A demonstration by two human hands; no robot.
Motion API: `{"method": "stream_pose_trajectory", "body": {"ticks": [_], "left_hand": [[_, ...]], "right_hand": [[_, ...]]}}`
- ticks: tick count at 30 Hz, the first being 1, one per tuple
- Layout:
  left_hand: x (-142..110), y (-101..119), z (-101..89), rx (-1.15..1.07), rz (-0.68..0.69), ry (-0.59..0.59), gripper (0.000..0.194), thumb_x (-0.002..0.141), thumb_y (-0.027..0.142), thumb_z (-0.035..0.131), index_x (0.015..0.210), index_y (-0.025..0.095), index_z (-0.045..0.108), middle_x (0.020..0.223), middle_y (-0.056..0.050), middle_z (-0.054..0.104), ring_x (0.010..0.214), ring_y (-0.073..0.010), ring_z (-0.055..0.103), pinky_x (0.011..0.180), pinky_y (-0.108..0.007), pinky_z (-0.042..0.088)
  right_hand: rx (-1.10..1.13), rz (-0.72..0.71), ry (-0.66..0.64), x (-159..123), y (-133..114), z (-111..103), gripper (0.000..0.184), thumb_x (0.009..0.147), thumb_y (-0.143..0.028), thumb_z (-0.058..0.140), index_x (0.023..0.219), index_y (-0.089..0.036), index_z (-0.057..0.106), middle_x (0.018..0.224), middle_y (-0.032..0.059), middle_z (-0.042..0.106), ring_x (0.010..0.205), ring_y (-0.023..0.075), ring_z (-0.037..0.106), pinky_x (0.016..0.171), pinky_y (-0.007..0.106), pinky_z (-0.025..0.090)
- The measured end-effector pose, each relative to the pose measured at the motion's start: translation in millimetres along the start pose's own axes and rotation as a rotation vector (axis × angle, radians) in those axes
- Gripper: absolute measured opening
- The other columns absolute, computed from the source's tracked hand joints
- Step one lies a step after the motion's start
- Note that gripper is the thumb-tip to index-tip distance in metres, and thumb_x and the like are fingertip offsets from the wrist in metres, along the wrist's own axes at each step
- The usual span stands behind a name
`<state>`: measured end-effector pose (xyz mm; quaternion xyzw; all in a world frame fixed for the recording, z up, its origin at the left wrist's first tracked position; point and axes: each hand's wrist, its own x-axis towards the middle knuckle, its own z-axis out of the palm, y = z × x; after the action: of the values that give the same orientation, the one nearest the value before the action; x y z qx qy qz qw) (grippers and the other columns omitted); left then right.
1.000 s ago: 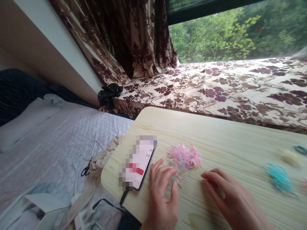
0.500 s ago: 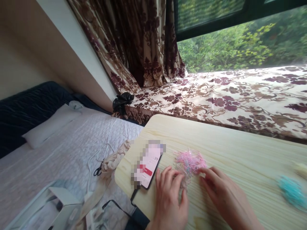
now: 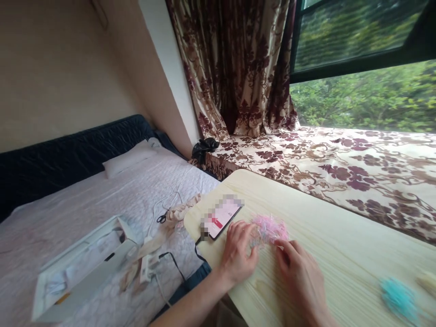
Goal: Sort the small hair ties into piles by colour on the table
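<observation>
A loose pile of thin pink shredded strips [image 3: 272,227], with some paler strands at its near left, lies on the light wood-grain table [image 3: 327,227]. At the pile's left side is my left hand [image 3: 240,250], palm down, fingers bent, thumb apart from them; its fingertips reach the pale strands. My right hand [image 3: 301,270] is at the near right edge, thumb and forefinger pinched together on pink strips. Its other fingers curl under, partly hidden. Just beyond my left hand lies a phone [image 3: 223,219] with a lit, partly blurred screen.
Turquoise shreds [image 3: 398,297] and a cream clump [image 3: 427,280] lie at the table's right. On the bed [image 3: 136,200] at left are an open white box [image 3: 85,268], black-handled scissors [image 3: 161,219], a power strip [image 3: 146,268] and cables. A floral-covered window ledge [image 3: 306,159] runs behind the table.
The camera view has swung left, showing more of the bed and box. Both hands stay at the pink pile; my right thumb and forefinger have closed at its edge.
</observation>
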<state>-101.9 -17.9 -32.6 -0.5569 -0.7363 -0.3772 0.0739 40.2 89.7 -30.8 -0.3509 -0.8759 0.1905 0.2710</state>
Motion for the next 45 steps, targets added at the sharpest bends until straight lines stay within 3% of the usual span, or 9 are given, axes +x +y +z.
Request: {"method": "stream_pose_trajectory", "body": {"ticks": [7,12,19,31,39,45], "left_hand": [[1,1,-1.4,-0.005,0.014,0.001,0.055,0.077,0.012,0.058,0.132,0.018,0.052,0.126,-0.013,0.064,0.125,-0.0296,0.056,0.112,-0.054,0.042],[0,-1,-0.1,-0.016,0.015,-0.003,0.054,0.077,0.013,0.059,0.131,0.017,0.054,0.126,-0.013,0.064,0.125,-0.0295,0.055,0.113,-0.053,0.041],[0,-5,2.7,-0.042,0.018,0.006,0.055,0.075,0.01,0.059,0.129,0.017,0.055,0.123,-0.013,0.066,0.122,-0.0287,0.057,0.11,-0.053,0.045],[-2,-10,4.9,-0.127,0.0,0.008,0.051,0.078,0.012,0.058,0.129,0.016,0.056,0.124,-0.014,0.065,0.125,-0.0306,0.056,0.111,-0.055,0.045],[-3,-10,3.7,-0.148,-0.032,-0.001,0.048,0.081,0.014,0.057,0.129,0.017,0.056,0.122,-0.012,0.066,0.124,-0.0291,0.056,0.111,-0.054,0.045],[-4,-11,2.5,-0.152,-0.052,-0.029,0.046,0.082,0.013,0.056,0.128,0.017,0.055,0.124,-0.013,0.066,0.127,-0.0294,0.055,0.112,-0.054,0.045]], "right_hand": [[-0.087,-0.064,-0.038,0,-3,-2,0.035,0.095,-0.027,0.041,0.104,-0.024,0.074,0.086,0.004,0.073,0.074,0.0199,0.065,0.069,0.033,0.045],[-0.122,-0.055,-0.052,0,-3,1,0.03,0.098,-0.029,0.044,0.096,-0.021,0.072,0.09,0.0059,0.071,0.078,0.0193,0.064,0.074,0.035,0.046],[-0.11,-0.008,-0.066,4,9,10,0.02,0.098,-0.035,0.056,0.099,-0.018,0.065,0.092,0.0006,0.067,0.075,0.0111,0.061,0.072,0.031,0.052],[-0.112,0.025,-0.12,6,8,10,0.023,0.097,-0.04,0.059,0.096,-0.018,0.065,0.097,0.0021,0.067,0.086,0.0133,0.064,0.08,0.035,0.055],[0.05,0.046,-0.097,11,15,1,0.032,0.099,-0.044,0.051,0.09,-0.018,0.067,0.085,0.0003,0.067,0.067,0.0093,0.06,0.064,0.027,0.051],[0.084,0.115,0.044,11,19,-12,0.043,0.095,-0.051,0.041,0.095,-0.021,0.073,0.087,0.006,0.07,0.063,0.0156,0.064,0.054,0.029,0.047]]}}
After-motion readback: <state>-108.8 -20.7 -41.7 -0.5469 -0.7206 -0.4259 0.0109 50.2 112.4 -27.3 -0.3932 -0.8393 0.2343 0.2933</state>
